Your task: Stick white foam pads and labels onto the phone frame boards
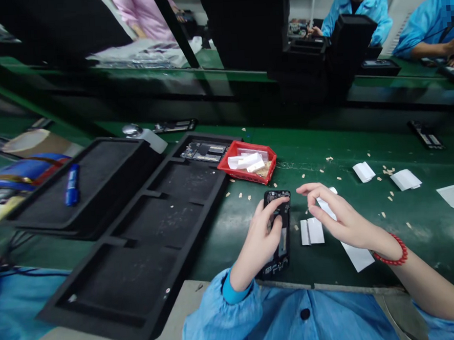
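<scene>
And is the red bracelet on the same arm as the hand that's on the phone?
No, the red bracelet circles the right wrist, while the left hand rests on the phone.

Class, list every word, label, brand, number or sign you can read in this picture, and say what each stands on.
No text is readable.
Blue marker: pale markings on its barrel, too blurred to read.
Device under the left hand: any print is too small to read.

Free lane between black tray [153, 226] and left hand [259, 238] — red bin [242, 175] across its far end
</scene>
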`<state>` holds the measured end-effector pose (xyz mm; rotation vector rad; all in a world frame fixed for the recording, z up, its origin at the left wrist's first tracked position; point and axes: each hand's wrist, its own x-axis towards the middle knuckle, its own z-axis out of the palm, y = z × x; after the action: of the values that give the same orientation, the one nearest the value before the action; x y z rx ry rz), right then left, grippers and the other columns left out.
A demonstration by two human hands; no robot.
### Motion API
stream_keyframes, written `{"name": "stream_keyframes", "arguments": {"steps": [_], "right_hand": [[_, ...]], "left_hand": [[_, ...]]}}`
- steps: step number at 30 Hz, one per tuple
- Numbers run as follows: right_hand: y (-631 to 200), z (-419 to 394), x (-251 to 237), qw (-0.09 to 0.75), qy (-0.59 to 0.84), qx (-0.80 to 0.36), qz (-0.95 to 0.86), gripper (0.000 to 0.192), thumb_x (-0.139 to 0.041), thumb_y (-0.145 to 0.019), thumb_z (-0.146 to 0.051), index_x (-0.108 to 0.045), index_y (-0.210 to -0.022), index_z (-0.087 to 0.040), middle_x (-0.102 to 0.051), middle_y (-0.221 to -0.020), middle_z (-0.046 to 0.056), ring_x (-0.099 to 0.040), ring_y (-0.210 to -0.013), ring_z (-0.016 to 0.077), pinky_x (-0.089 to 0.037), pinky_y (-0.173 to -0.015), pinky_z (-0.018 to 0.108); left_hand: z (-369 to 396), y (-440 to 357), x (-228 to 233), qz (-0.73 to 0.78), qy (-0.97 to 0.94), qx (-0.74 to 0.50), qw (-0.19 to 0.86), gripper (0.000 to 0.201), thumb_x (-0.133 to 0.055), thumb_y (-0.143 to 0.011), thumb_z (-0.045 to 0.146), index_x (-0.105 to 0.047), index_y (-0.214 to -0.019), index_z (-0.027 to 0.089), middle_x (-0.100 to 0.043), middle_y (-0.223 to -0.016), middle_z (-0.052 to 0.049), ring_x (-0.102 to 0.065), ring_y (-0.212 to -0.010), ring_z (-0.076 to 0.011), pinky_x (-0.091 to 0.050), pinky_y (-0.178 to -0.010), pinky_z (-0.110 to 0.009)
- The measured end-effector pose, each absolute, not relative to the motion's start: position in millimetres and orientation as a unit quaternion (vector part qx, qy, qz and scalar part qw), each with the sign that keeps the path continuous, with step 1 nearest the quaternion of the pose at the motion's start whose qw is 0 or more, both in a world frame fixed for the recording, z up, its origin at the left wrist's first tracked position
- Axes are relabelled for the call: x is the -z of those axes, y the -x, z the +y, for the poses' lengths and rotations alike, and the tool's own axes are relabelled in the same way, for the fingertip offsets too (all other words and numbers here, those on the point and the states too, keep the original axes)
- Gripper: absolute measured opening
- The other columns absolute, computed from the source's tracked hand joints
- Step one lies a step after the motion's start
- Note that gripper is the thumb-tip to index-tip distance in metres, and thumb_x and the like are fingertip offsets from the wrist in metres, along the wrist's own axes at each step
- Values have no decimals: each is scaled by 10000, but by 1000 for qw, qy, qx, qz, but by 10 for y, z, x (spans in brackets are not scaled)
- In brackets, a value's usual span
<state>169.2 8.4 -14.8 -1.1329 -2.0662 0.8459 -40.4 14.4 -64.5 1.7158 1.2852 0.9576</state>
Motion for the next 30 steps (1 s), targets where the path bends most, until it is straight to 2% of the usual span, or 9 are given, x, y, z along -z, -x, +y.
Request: {"name": "stream_keyframes", "arguments": {"steps": [5,8,11,16,21,23,25,27,30], "right_hand": [[-1515,207,117,299,379,-284,-828,108,-425,-1023,-163,-485,-956,-221,-616,-1270,160,-579,-1275,240,-506,-1018,416],[-1478,195,149,355,395,-287,-797,56,-504,-1010,-211,-533,-1057,-221,-609,-1312,151,-578,-1285,240,-510,-1031,418],[-1496,133,189,429,452,-329,-709,220,-609,-972,-312,-582,-1173,-228,-650,-1293,126,-597,-1276,244,-510,-1058,435],[-1528,44,161,429,446,-451,-643,202,-629,-953,-387,-734,-969,-214,-677,-1314,124,-636,-1252,255,-518,-1054,448],[-1521,12,118,450,440,-438,-642,176,-665,-927,-292,-698,-782,-200,-688,-1282,111,-649,-1213,238,-516,-1028,415],[-1521,-25,94,462,440,-406,-654,152,-657,-932,-263,-682,-795,-202,-712,-1189,95,-668,-1139,215,-531,-974,375],[-1525,-83,51,471,437,-367,-672,141,-626,-947,-226,-656,-811,-202,-724,-1002,61,-688,-960,174,-549,-854,313],[-1530,-143,-4,462,430,-345,-695,146,-588,-962,-192,-624,-821,-201,-674,-811,12,-645,-759,131,-529,-703,250],[-1544,-191,-62,405,431,-352,-725,161,-554,-976,-178,-580,-819,-202,-608,-720,-24,-570,-637,97,-473,-594,205]], "left_hand": [[-121,465,567,444,-707,-366,411,527,-486,-922,124,-557,-1426,259,-594,-1463,-97,-537,-1385,-253,-493,-1105,-403],[-210,453,565,448,-680,-372,444,547,-507,-933,136,-522,-1465,264,-553,-1514,-84,-479,-1436,-257,-436,-1164,-419],[-240,422,496,420,-649,-384,505,564,-533,-935,132,-517,-1472,306,-505,-1549,-44,-452,-1449,-245,-387,-1195,-421],[-274,346,378,374,-617,-399,566,637,-557,-921,99,-464,-1501,343,-403,-1598,-15,-408,-1468,-256,-337,-1216,-454],[-292,280,384,371,-602,-413,575,647,-565,-910,99,-472,-1494,363,-405,-1610,-4,-403,-1479,-246,-366,-1211,-433],[-287,243,396,384,-559,-427,598,750,-605,-886,112,-359,-1555,345,-483,-1571,-46,-502,-1418,-242,-444,-1162,-409],[-269,192,412,400,-465,-443,653,832,-656,-850,140,-287,-1574,318,-637,-1424,-71,-658,-1248,-223,-541,-1053,-372],[-237,137,429,406,-343,-441,724,699,-698,-803,178,-456,-1455,250,-748,-1212,-64,-737,-1063,-215,-588,-942,-332],[-186,80,442,418,-177,-375,808,332,-729,-749,247,-669,-1068,182,-784,-952,-62,-758,-895,-242,-602,-833,-339]]}}
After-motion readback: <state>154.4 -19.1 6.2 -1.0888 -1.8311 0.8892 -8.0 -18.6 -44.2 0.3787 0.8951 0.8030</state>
